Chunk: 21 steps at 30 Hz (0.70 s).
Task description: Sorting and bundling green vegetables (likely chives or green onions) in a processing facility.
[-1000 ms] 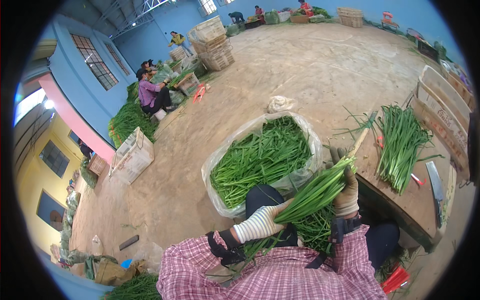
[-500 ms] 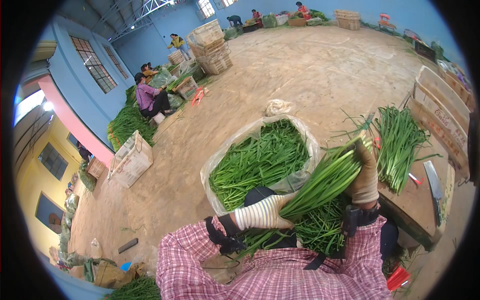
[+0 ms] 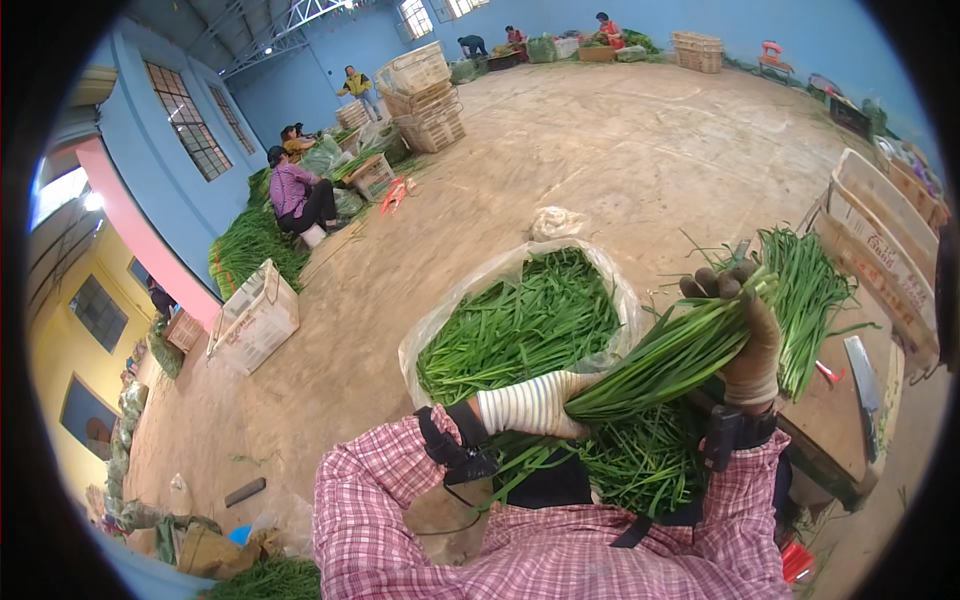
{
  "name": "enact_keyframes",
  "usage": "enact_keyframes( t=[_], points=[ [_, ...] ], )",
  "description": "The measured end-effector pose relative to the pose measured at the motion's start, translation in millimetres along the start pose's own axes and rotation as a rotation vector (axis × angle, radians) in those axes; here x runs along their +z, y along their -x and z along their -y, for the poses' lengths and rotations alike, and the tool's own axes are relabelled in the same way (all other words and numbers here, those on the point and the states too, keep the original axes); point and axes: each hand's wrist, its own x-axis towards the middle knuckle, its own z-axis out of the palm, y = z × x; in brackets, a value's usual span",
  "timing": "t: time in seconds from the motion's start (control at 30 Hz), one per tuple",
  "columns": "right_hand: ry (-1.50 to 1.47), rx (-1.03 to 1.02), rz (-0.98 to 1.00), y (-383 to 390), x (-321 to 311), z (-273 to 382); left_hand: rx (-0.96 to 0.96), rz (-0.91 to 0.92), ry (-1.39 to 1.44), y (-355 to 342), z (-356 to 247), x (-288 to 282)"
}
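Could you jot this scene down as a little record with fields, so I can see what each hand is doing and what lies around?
Left hand: striped glove, gripping the lower-left end of a green bundle
Right hand: stained glove, fingers curled around the bundle's upper-right end
Lap: loose greens below the held bundle
In front: clear plastic bag, open, with cut greens inside
To the right: low bench bearing another green bunch and a broad knife
Beyond the bench: pale crate
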Motion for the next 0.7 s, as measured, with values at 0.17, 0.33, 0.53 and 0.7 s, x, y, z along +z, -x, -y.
enact_keyframes(
  t=[0.17,0.33,0.53,0.7],
  points=[
    [0.062,0.236,-0.192,-7,2,5,0.035,-0.023,-0.249,0,5,-16],
    [0.238,0.139,-0.169,-21,38,-9,-0.049,-0.189,-0.884,0,-20,-63],
    [0.324,-0.221,-0.065,-91,82,-4,-0.127,-0.551,-1.214,9,-34,-93],
    [0.728,-0.092,-0.032,-119,70,-23,0.089,-0.685,-0.823,54,-29,-83]
  ],
)
